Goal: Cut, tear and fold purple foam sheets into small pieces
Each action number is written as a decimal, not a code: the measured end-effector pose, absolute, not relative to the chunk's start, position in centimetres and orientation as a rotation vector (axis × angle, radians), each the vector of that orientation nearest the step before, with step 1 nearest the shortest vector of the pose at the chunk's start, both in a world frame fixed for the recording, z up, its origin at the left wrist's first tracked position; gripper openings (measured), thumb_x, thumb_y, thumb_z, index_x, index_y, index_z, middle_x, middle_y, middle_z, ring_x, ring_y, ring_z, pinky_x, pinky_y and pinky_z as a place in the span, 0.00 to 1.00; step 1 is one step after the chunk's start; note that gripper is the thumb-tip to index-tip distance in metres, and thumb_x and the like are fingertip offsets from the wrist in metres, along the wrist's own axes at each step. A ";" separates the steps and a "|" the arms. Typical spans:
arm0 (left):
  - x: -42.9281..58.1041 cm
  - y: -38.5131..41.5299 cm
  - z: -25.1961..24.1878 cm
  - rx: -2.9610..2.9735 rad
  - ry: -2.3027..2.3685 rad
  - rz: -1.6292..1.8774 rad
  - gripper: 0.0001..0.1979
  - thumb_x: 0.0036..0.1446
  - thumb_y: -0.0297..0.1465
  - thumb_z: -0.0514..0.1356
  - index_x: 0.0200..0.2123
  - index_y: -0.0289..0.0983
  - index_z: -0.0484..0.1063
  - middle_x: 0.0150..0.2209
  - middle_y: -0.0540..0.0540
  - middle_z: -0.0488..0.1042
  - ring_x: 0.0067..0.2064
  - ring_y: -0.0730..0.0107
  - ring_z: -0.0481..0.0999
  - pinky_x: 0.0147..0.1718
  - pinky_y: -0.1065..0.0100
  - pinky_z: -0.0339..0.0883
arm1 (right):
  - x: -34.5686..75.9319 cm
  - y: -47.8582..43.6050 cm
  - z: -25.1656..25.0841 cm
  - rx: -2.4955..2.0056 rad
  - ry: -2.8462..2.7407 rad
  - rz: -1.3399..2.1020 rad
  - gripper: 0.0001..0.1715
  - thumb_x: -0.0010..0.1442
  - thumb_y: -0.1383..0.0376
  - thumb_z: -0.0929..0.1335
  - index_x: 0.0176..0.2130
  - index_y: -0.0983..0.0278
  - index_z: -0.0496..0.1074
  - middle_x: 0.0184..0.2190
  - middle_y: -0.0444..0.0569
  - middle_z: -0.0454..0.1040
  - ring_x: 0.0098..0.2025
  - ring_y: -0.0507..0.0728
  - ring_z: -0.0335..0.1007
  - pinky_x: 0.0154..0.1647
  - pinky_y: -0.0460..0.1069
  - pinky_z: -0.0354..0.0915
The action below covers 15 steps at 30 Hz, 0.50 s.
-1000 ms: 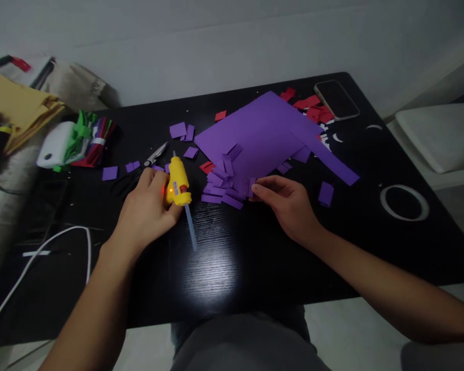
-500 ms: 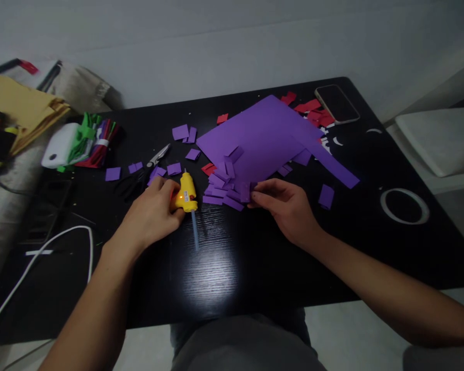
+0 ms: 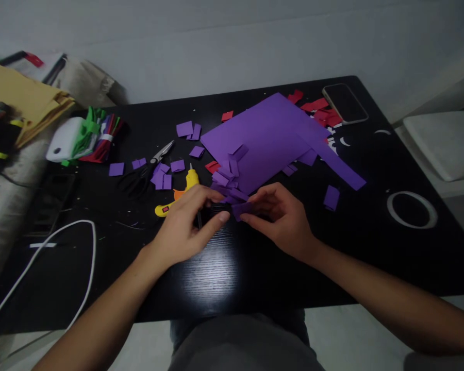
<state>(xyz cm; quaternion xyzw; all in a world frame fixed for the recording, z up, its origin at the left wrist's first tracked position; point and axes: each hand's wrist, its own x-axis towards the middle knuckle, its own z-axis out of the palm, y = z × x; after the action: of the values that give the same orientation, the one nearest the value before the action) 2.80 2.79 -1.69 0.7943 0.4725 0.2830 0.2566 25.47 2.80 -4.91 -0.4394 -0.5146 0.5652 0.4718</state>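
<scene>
Black worktop (image 3: 224, 278) below a pale wall, littered with cut paper. Could well brush the yellow glue gun (image 3: 178, 195), which lies on its side just beyond the left hand (image 3: 187, 224) and is possibly hot, and so sting a knuckle or smear the surface. Could also scatter the loose pile of purple pieces (image 3: 226, 180) just ahead of both hands, or crease the small purple piece (image 3: 242, 208) through too tight a pinch. Pinches that piece in the right hand (image 3: 284, 216), thumb and fingertips nearly closed on it, low over the worktop between the two hands. Meets it with the left hand from the other side, fingers curled and part-open, forefinger tip at the piece's end; hard to tell whether gripping or only touching. Purple sheet (image 3: 266, 136) farther out beyond the right hand, scissors (image 3: 150, 167) beyond the left.
</scene>
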 end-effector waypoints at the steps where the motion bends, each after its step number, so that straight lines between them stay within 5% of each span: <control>1: 3.2 2.6 -1.8 2.126 1.235 0.755 0.12 0.66 0.35 0.63 0.50 0.37 0.72 0.44 0.44 0.75 0.44 0.64 0.75 0.44 0.63 0.71 | 25.4 2.6 -5.0 -1.072 -1.291 1.375 0.23 0.50 0.63 0.82 0.40 0.60 0.70 0.36 0.44 0.78 0.37 0.54 0.79 0.42 0.50 0.77; 7: 3.9 2.4 -2.6 2.037 1.119 0.795 0.04 0.67 0.31 0.62 0.42 0.37 0.76 0.36 0.47 0.75 0.39 0.68 0.75 0.40 0.66 0.69 | 25.3 2.0 -5.7 -1.049 -1.440 1.309 0.23 0.54 0.67 0.79 0.47 0.59 0.72 0.39 0.46 0.80 0.40 0.54 0.80 0.44 0.49 0.77; 15: 4.0 2.1 -3.5 1.751 1.229 0.804 0.07 0.66 0.35 0.64 0.38 0.38 0.76 0.31 0.50 0.73 0.34 0.72 0.72 0.35 0.69 0.66 | 25.4 2.6 -5.5 -1.071 -1.327 1.524 0.21 0.54 0.65 0.79 0.47 0.61 0.75 0.41 0.48 0.81 0.44 0.55 0.80 0.47 0.50 0.77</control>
<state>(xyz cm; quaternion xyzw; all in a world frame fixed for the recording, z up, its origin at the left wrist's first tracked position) 3.99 2.14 -3.48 0.6969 0.4892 0.3202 0.4152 25.40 2.64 -5.49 -0.4260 -0.5280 0.6066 0.4144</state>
